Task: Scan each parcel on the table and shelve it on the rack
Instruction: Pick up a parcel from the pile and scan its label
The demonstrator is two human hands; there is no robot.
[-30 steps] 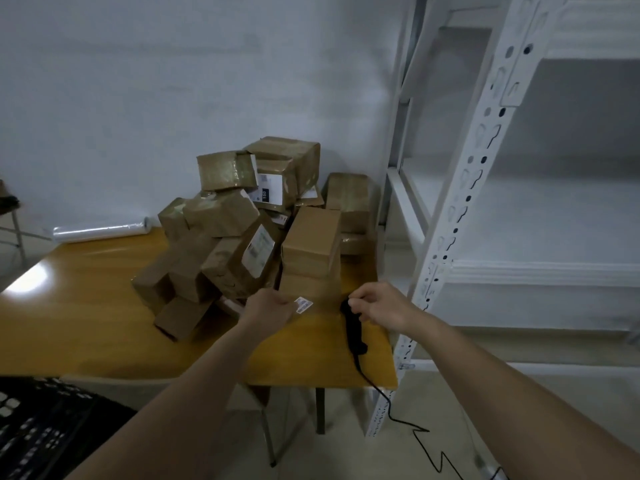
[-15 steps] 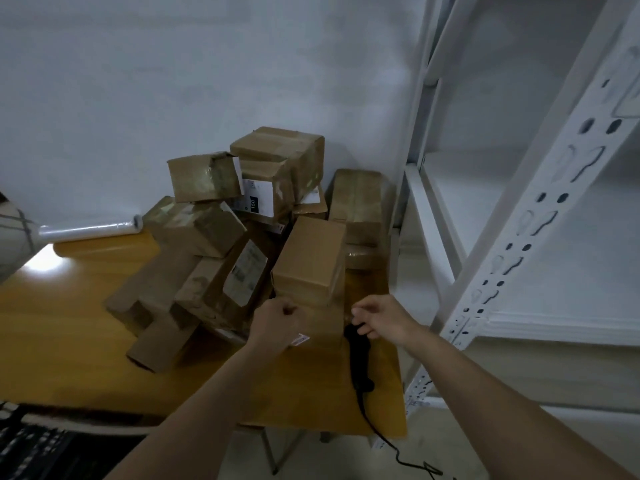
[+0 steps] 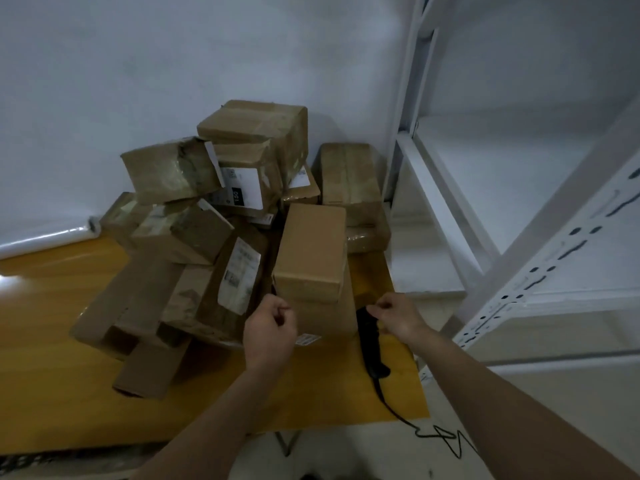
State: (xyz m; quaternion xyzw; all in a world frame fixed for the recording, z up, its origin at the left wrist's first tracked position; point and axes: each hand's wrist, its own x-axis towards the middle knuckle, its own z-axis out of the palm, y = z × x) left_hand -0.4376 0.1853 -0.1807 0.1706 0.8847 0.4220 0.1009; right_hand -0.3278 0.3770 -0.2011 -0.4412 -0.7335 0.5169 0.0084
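The pile of parcels (image 3: 221, 237) covers the far middle of the table (image 3: 52, 306). All places below are given relative to the front parcel (image 3: 311, 251), the plain brown carton standing nearest the person at the pile's right edge.

Handling: the front parcel appears to be a rigid taped cardboard box with flat, dry faces. Judged light to moderate in weight. Grip should be by two opposite side faces, or by one side and the underside; the taped top gives poorer purchase. It rests on a lower box, so lifting straight up should avoid disturbing the cartons leaning to its left.

The left hand (image 3: 270, 330) is just in front of the front parcel's lower left corner, fingers curled. Whether it holds the small white label (image 3: 308, 338) beside it cannot be determined.

The scanner (image 3: 372, 344), black and corded, lies on the table just right of the front parcel. The right hand (image 3: 398, 315) is at its head, fingers bent toward it; a full grasp is not visible.

The rack (image 3: 519, 271) stands well right of the front parcel, shelves white.
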